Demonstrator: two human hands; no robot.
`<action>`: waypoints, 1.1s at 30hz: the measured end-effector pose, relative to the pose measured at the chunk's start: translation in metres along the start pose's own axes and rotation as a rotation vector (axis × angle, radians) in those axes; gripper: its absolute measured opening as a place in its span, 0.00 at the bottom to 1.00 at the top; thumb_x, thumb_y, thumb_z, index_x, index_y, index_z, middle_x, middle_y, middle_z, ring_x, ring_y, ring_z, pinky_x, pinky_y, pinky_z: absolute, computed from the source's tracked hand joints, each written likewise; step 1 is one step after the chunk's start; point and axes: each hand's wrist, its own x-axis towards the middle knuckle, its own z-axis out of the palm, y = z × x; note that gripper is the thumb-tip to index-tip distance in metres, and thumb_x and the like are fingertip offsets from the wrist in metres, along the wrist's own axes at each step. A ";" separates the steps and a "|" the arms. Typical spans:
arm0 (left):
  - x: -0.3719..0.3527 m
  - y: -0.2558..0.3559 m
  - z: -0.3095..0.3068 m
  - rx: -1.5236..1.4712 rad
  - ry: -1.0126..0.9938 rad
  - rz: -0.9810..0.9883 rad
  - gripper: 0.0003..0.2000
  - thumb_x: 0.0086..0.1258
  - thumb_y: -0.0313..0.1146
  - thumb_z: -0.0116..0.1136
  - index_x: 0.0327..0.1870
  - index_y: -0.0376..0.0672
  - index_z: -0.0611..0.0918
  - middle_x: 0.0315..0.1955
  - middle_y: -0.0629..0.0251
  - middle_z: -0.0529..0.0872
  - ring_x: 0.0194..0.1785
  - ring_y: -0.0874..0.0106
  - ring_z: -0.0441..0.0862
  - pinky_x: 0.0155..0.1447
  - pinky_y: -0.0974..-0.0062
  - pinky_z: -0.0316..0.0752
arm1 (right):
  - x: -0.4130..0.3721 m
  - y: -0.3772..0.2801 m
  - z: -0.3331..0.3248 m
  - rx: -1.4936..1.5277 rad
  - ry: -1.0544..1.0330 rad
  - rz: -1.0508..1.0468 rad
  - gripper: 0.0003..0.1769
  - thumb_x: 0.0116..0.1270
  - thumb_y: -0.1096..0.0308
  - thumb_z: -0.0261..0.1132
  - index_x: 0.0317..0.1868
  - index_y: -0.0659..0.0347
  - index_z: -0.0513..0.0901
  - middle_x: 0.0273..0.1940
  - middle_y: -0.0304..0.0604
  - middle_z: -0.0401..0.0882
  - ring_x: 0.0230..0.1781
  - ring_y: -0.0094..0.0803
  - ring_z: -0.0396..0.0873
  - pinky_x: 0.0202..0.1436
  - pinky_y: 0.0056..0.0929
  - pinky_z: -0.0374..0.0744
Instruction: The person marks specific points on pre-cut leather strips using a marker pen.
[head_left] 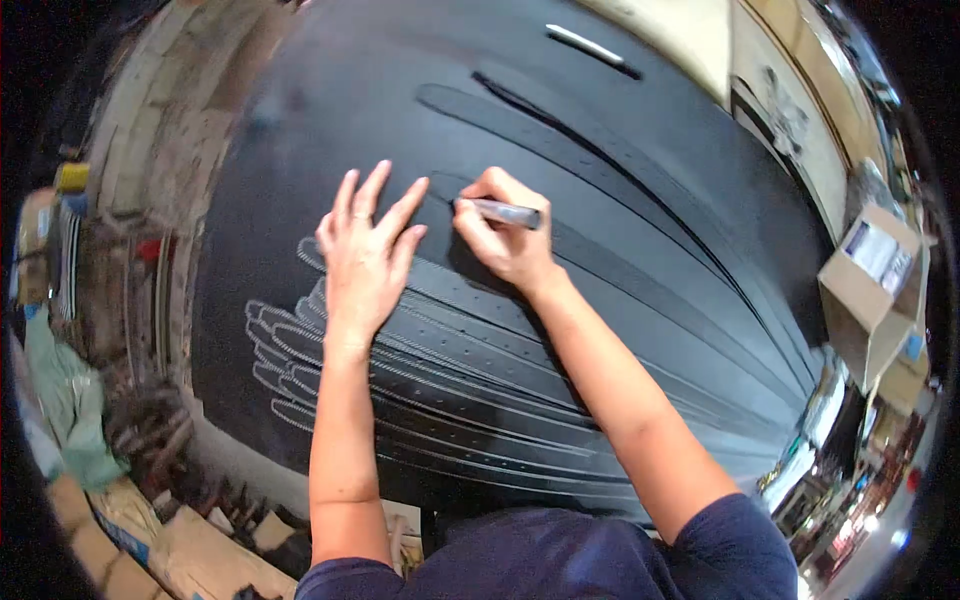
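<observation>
A large black sheet (330, 110) covers the work surface, with pale outlines of long rounded strips drawn over its lower part. My left hand (370, 240) lies on it with the fingers spread, holding nothing. To its right, my right hand (505, 230) grips a dark marker pen (510, 213), its tip at the sheet beside a faint rounded outline. A dark strip (600, 155) runs from the upper middle down to the right. Near the top edge lies a silver and black pen (594, 50).
An open cardboard box (868, 300) stands at the right, near shiny wrapped rolls (815, 420). Green cloth (70, 400) and cardboard pieces (200, 555) lie at the lower left. A pale board (680, 40) borders the sheet at the top right.
</observation>
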 end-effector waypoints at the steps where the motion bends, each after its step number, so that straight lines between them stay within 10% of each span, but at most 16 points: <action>1: 0.000 -0.001 0.000 0.019 -0.008 0.009 0.22 0.73 0.42 0.60 0.68 0.65 0.79 0.75 0.66 0.67 0.78 0.56 0.59 0.76 0.53 0.53 | -0.001 0.000 -0.001 0.039 0.001 0.019 0.06 0.60 0.74 0.69 0.34 0.66 0.81 0.25 0.40 0.79 0.25 0.22 0.76 0.29 0.24 0.74; 9: 0.001 -0.001 0.002 0.014 -0.039 0.003 0.21 0.74 0.44 0.59 0.68 0.67 0.78 0.76 0.67 0.66 0.79 0.57 0.56 0.77 0.49 0.50 | -0.078 -0.064 -0.060 0.129 -0.081 -0.051 0.10 0.57 0.76 0.70 0.40 0.66 0.80 0.32 0.49 0.80 0.29 0.44 0.82 0.34 0.35 0.80; 33: 0.002 -0.011 0.009 -0.120 0.049 0.061 0.19 0.67 0.43 0.68 0.60 0.58 0.86 0.70 0.63 0.75 0.76 0.54 0.64 0.75 0.51 0.58 | -0.272 -0.082 -0.225 -0.299 0.495 0.375 0.10 0.60 0.81 0.68 0.43 0.67 0.83 0.32 0.40 0.81 0.28 0.20 0.76 0.34 0.18 0.74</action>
